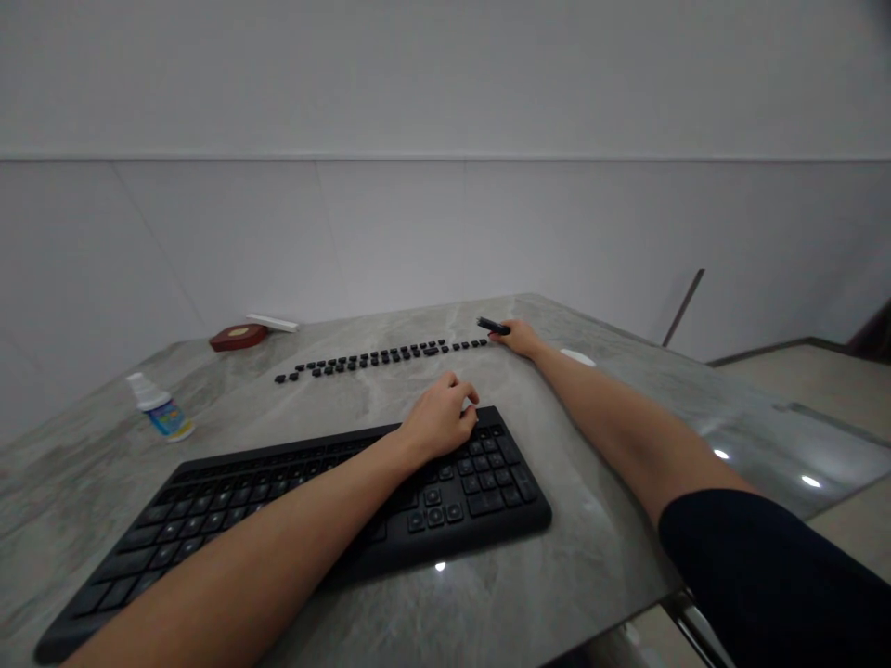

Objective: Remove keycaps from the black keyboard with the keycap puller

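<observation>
My left hand rests over the top right part of a black keyboard, above its number keys. Its fingers are curled in with the thumb close to them; whatever they pinch is too small or hidden to make out. Farther back on the right, my right hand is closed around a short black tool that looks like a small brush, its tip pointing left. Just left of that hand, loose black keycaps lie in two long rows across the table. My left forearm covers part of the keyboard.
A white spray bottle with a blue label stands at the left of the grey marble-patterned table. Toward the back left are a dark red box and a white bar. A white round thing lies beyond my right forearm.
</observation>
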Demonstrator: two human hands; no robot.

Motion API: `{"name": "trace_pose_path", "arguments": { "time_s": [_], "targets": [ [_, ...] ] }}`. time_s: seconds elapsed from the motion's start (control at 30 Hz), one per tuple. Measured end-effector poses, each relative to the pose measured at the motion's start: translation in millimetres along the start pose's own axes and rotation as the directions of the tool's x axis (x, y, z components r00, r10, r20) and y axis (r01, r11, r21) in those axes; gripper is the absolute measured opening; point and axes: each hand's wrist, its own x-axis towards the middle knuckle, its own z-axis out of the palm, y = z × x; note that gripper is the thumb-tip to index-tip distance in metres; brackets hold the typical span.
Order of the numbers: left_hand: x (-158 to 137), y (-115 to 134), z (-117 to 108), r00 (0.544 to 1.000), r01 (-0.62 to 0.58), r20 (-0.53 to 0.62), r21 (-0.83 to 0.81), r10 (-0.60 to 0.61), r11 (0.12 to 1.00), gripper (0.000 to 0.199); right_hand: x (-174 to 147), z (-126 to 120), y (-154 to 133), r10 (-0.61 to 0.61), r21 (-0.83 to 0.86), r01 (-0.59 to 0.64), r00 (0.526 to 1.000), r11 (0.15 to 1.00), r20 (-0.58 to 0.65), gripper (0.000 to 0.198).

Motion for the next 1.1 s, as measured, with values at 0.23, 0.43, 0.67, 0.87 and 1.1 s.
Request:
{"name": "trace_pose_path", "arguments": {
  "time_s": [0.23,0.43,0.67,0.87,1.1],
  "targets": [
    [0.1,0.2,0.0,1.0,0.008,0.007,-0.006,-0.008,1.0,0.017,0.8,-0.1,3.8,-0.035,-0.055,0.039,0.998,0.998,0.06,0.027],
    [0.3,-3.0,-0.2,1.0,-0.011,-0.001,-0.025,0.011,1.0,0.016,-2.6,-1.7,2.3,-0.025,-0.026,0.026,0.998,0.999,0.064,0.028],
    [0.1,-1.9,-2.4,0.999,-0.036,0.026,0.02,0.035,0.999,0.016,-5.5,-4.7,-0.9,-0.008,0.091,0.005,1.0,0.996,0.025,0.031],
    [1.2,-16.9,-28.5,0.985,0.017,0.163,0.197,-0.05,0.98,0.023,-12.8,-15.2,-4.9,0.109,0.23,-0.07,0.98,0.971,-0.164,0.038],
    [-60.6,-49.3,-133.5,0.973,0.188,0.035,0.444,-0.227,0.876,0.038,-15.1,-74.5,-76.7,0.073,0.34,0.038,0.948,0.94,-0.309,0.039]
  ]
}}
